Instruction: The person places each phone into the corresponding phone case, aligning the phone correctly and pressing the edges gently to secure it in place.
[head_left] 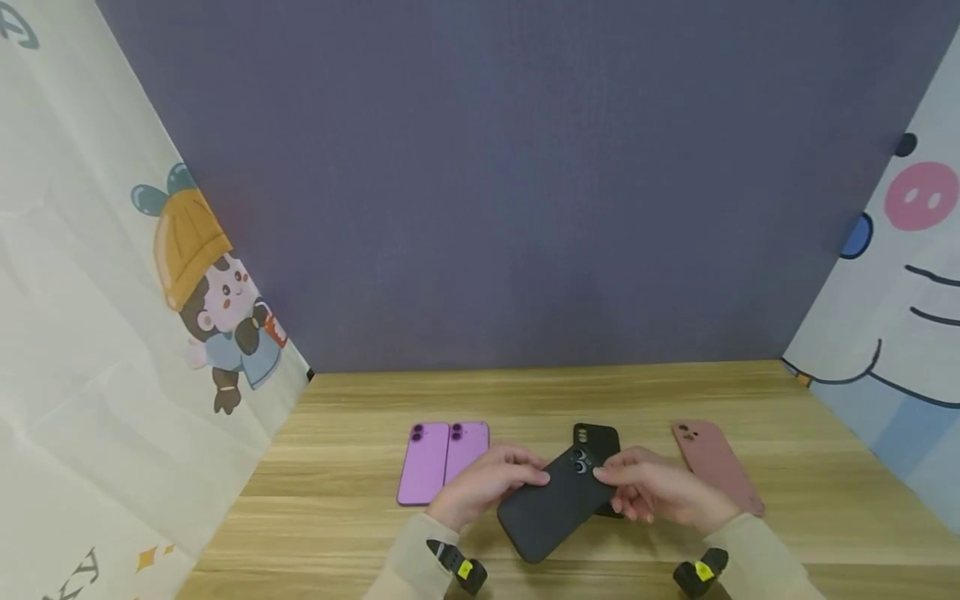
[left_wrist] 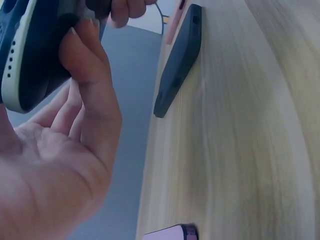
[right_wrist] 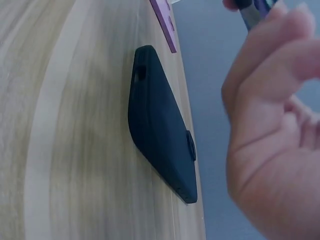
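Both hands hold a black-backed phone (head_left: 551, 508) tilted above the table, its camera lenses toward the upper right. My left hand (head_left: 491, 483) grips its left edge, thumb on the back. At the camera end, my right hand (head_left: 663, 492) pinches the right edge between thumb and fingers. In the left wrist view, the held phone (left_wrist: 17, 65) shows a pale edge with a row of small holes. Behind and partly hidden by it lies a black phone case (head_left: 597, 435); in the right wrist view this case (right_wrist: 160, 125) shows a cutout in its end.
Two purple phones (head_left: 423, 467) lie side by side at the left on the wooden table (head_left: 337, 467). To the right is a pink phone case (head_left: 720, 467), close by the right forearm. A dark panel (head_left: 480, 183) stands at the table's back, with printed cloths at both sides.
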